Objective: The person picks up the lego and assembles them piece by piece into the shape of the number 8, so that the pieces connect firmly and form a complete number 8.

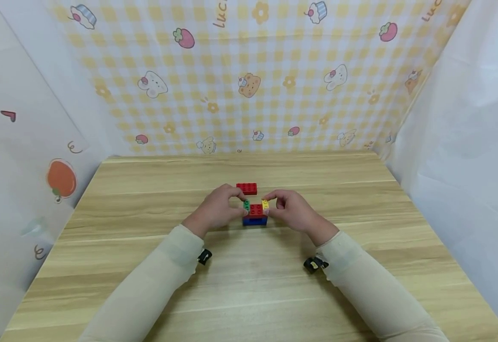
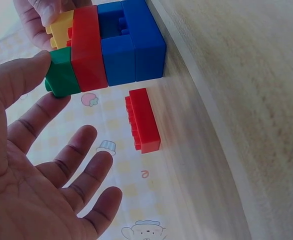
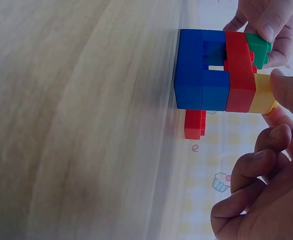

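A stack of blocks stands on the table, with blue blocks (image 2: 149, 42) at the bottom and a red block (image 2: 89, 47) across them. On the red block's left end sits a green block (image 2: 64, 72), pinched between thumb and index finger of the left hand (image 1: 218, 209). The right hand (image 1: 293, 211) pinches a yellow block (image 3: 262, 94) on the red block's right end. Red studs show between the green and yellow blocks. In the right wrist view a gap shows between the blue blocks, under the red one.
Behind the stack lies a separate red block (image 1: 251, 189) on the wooden table (image 1: 249, 294). A checked, printed cloth (image 1: 215, 61) hangs at the table's back edge, and white sheets (image 1: 467, 118) hang at both sides.
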`<state>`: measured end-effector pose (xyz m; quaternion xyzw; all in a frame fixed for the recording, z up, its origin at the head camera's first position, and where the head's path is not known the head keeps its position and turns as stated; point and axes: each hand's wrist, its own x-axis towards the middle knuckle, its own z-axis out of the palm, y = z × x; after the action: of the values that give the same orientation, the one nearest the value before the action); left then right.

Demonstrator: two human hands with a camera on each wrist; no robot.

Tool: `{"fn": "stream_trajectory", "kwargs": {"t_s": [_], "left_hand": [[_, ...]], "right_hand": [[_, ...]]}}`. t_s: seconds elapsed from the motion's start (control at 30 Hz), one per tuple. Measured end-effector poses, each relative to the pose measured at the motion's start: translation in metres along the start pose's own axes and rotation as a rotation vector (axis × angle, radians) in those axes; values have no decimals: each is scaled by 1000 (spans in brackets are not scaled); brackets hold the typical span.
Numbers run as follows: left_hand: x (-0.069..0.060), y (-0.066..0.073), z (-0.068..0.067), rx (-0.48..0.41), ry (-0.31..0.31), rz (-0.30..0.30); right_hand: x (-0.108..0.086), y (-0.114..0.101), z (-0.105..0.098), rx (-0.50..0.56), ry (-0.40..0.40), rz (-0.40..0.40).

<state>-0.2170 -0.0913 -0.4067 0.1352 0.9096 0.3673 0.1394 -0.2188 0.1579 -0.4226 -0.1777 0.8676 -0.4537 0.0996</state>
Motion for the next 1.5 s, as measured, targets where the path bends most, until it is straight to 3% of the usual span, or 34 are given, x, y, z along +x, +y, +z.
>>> {"fn": "stream_trajectory", "kwargs": {"t_s": [0.43,0.9,1.5], "left_hand": [[4,-2,-6,-24,5,19],[16,-20,-12,-82,95,-19],[55,-33,-8,30,100,-106]], "right_hand": [[1,0,-1,-15,4,7],[0,-2,-1,-32,10,14],[-1,-4,0,-26,4,26]]}}
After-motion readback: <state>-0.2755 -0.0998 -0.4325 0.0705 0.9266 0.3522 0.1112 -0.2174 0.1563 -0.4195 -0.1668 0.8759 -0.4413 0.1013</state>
